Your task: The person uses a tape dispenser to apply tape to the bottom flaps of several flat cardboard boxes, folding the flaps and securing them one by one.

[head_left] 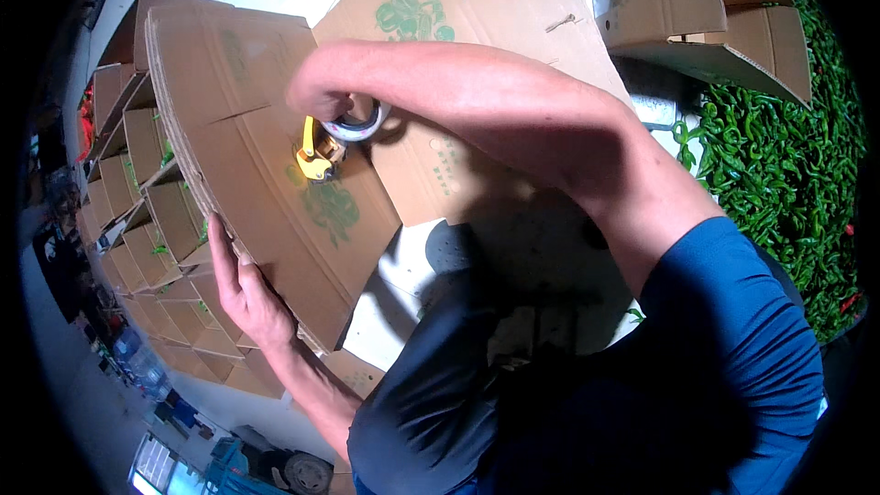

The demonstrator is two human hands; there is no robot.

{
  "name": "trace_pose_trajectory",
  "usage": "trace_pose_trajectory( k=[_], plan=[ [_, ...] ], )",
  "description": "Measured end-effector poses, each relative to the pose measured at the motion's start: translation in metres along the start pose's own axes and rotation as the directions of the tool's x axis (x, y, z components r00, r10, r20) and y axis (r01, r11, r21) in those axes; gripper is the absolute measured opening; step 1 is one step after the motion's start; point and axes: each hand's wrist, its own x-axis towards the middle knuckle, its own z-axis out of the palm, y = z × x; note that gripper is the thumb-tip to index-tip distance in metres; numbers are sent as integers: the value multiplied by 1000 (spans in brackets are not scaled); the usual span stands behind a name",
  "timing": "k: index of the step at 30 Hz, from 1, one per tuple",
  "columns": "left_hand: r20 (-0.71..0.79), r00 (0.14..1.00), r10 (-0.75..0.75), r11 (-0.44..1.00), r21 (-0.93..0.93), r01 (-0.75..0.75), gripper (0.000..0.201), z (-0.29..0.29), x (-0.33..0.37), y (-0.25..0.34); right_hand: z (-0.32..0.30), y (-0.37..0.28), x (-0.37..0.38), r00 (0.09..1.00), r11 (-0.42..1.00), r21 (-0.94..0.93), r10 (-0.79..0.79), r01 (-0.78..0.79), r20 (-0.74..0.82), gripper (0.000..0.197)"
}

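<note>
My right hand [319, 81] reaches across from the right and is closed on a yellow tape dispenser [318, 163] with a roll of tape [359, 126]. The wrist partly hides its grip. The dispenser's head rests on or just above a brown cardboard box [252, 119] printed with green vegetable pictures. At the near left edge of this box lies my left hand [255, 302], fingers stretched along the outside and thumb apart, touching the cardboard edge. Another broad cardboard panel [495, 0] spreads beyond my right forearm.
Opened boxes [160, 220] stand stacked at the left. A box with raised flaps [660, 0] is at the upper right, beside a large heap of green peppers [779, 165]. My knee [431, 394] is close below the work. A wheeled vehicle [307, 472] shows at the lower left.
</note>
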Motion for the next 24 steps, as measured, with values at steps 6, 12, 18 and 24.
trace_pose_trajectory(
  k=[6, 12, 18, 24],
  plan=[
    [-25, 999, -29, 997, -75, 27, 55, 10, -6, 8, 8, -5, -22, 957, 963, 268, 49, 31, -285, 26],
    [-42, 998, -43, 999, -5, 43, 53, 4, -9, 10, 115, -43, -96, 520, 532, 298, -334, 793, -786, 21],
    [6, 999, -33, 999, -35, 33, 56, 14, -6, 18, 276, -65, -78, 609, -155, 609, -56, 778, -791, 20],
    [55, 998, 19, 999, 27, -20, 84, 16, -9, 34, 125, -35, -209, 945, 305, 935, 210, 178, -249, 39]
  ],
)
